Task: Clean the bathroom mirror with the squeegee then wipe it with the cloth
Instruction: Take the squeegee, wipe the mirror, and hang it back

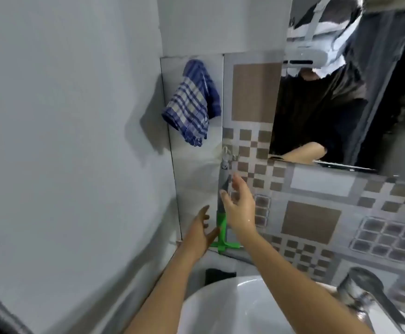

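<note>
A squeegee (pixel 222 227) with a grey handle and green blade head hangs blade-down from a metal hook (pixel 225 153) on the tiled wall. My right hand (pixel 238 208) is open right beside its handle, fingers spread, apart from it or just touching. My left hand (pixel 202 233) is open below and left, fingertips near the green blade. A blue checked cloth (pixel 191 102) hangs on the wall up and to the left. The mirror (pixel 341 92) fills the upper right and reflects a person in dark clothes.
A white sink basin (pixel 220 304) lies below my arms, with a chrome tap (pixel 365 292) at the lower right. A plain grey wall runs along the left. Patterned brown and grey tiles cover the wall under the mirror.
</note>
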The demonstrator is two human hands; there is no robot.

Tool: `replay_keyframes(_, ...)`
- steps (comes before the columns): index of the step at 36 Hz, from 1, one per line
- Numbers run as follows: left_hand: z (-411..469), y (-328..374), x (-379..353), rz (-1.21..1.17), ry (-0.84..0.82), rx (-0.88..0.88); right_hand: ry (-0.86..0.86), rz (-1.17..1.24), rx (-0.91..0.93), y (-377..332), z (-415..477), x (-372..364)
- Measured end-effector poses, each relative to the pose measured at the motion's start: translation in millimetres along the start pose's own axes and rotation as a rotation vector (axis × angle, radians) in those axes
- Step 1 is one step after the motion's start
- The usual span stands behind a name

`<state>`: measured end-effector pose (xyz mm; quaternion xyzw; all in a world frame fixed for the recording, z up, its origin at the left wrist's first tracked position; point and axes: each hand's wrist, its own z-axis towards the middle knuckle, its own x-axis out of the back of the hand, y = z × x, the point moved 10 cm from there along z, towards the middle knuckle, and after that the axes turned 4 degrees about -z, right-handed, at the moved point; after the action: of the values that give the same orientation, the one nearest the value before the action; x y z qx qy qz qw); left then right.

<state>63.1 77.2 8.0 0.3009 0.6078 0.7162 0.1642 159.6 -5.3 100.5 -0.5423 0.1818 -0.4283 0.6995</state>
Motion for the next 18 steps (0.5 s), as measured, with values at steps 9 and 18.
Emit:
replay_keyframes(9, 22, -30, -16, -0.003, -0.112, -0.008, 0.006, -0.001, -0.114, 29, 17, -20)
replay_keyframes(18, 13, -22, -18, 0.023, -0.143, -0.069, 0.02, 0.074, -0.168, 30, 17, -17)
